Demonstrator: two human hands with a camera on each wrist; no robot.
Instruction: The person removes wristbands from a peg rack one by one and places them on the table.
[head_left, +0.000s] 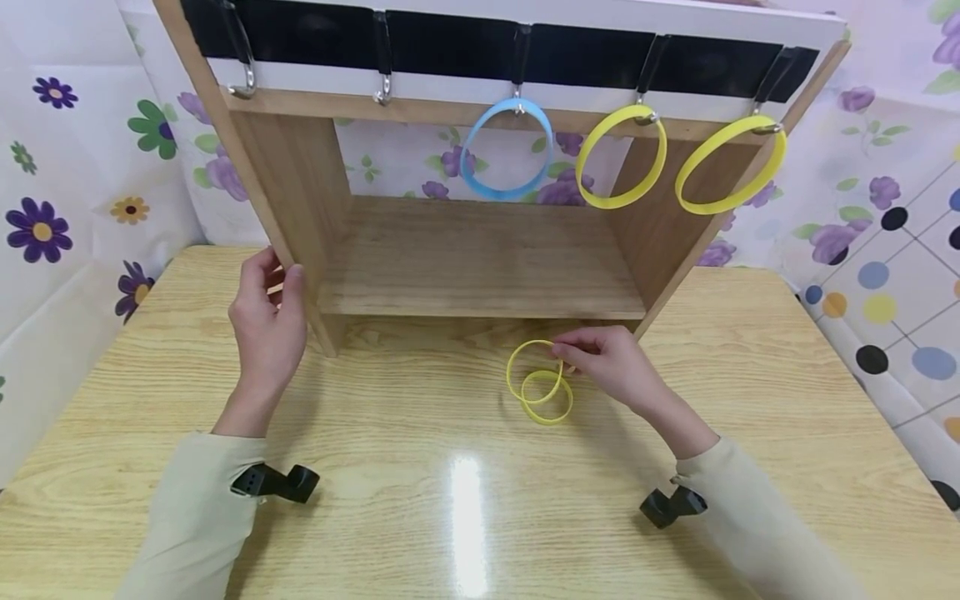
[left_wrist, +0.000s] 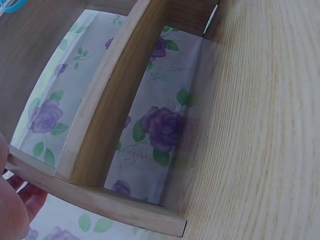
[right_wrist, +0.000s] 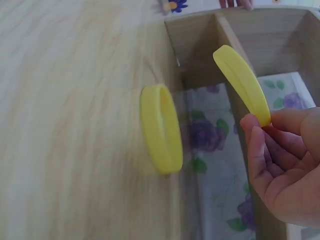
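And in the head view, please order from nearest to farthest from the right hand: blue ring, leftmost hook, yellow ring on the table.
1. Yellow ring on the table, left of the right hand.
2. Blue ring, on the middle hook.
3. Leftmost hook, upper left.

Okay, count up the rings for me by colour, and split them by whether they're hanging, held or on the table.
Hanging yellow rings: 2
Held yellow ring, in the right hand: 1
Loose yellow ring, on the table: 1
Hanging blue ring: 1
Total rings: 5
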